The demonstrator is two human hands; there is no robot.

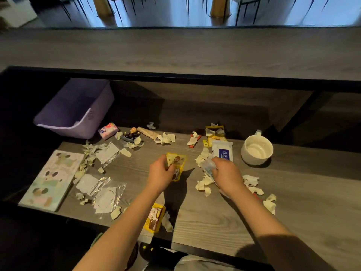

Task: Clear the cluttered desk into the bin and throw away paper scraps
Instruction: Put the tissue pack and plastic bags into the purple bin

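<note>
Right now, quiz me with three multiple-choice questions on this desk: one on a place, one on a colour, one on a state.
1. Where is the bin? A far left; B far right; C near edge, centre.
2. What colour is the mug? A red; B white; C green.
3. The left hand: A lies flat; B hangs empty; C grips a yellow packet.
Answers: A, it stands beyond the notebook; B, its wall is plain white; C, it curls round the packet.

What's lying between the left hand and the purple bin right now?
In the head view, bare desk beside the left hand, then a paper scrap and a clear sleeve, then a figurine and pink pack before the purple bin.
</note>
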